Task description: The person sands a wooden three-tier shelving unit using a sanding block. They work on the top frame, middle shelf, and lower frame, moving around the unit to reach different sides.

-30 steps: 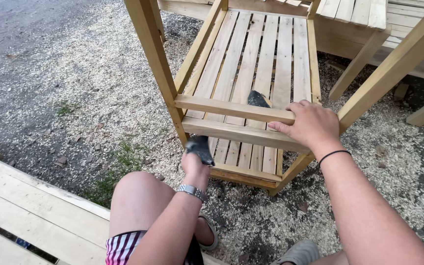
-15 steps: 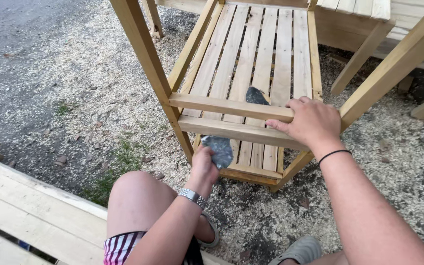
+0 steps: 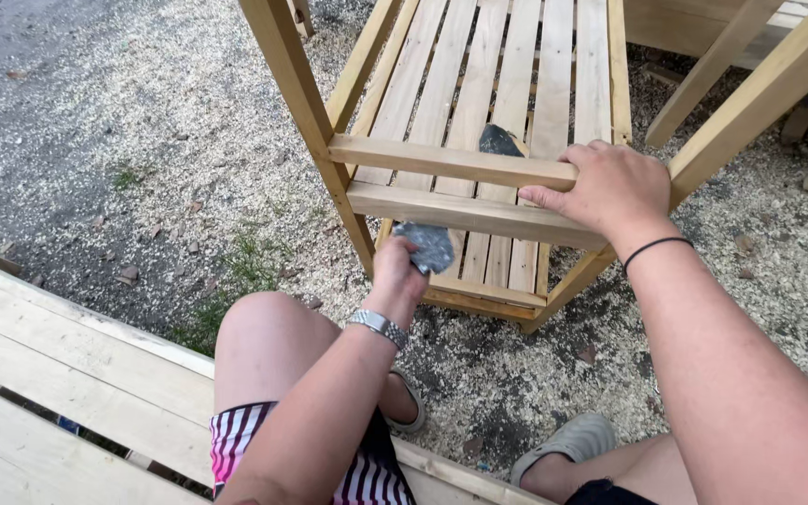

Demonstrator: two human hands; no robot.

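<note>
Under the lower rail of the slatted wooden frame (image 3: 479, 210), the grey sandpaper piece (image 3: 427, 245) sits lower and further right than a moment ago, pinched in the left hand (image 3: 396, 271). The right hand (image 3: 605, 192) stays spread flat, gripping the upper rail (image 3: 441, 161).
</note>
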